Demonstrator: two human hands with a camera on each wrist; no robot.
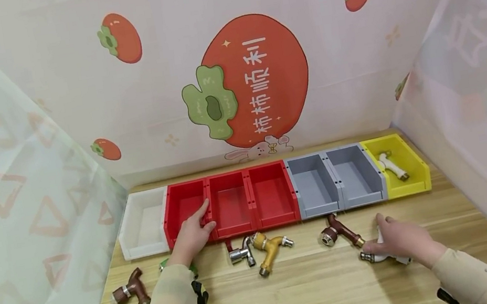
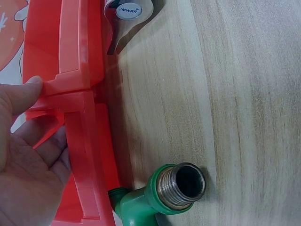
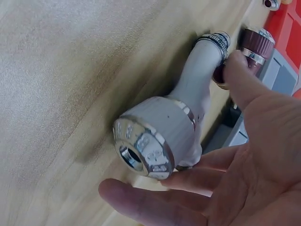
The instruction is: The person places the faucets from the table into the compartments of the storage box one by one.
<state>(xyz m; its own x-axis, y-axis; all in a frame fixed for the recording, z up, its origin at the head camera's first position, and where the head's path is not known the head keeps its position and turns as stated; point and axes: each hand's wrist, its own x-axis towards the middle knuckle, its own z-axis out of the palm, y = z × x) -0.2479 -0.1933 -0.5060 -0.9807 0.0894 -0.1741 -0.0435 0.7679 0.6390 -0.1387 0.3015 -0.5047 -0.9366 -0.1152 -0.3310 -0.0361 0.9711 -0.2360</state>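
Observation:
My left hand rests on the front of a red bin, its index finger stretched along the divider to the neighbouring red bin. In the left wrist view the thumb lies over the divider, with the other fingers inside the bin. A green faucet lies just below it, partly hidden by my forearm in the head view. My right hand is spread around a white faucet on the table, thumb near its threaded end, fingers beside the handle end. A dark red faucet lies just left of this hand.
The row continues with a white bin, another red bin, two grey bins and a yellow bin holding a white faucet. On the table lie a chrome faucet, a yellow faucet and a brown faucet.

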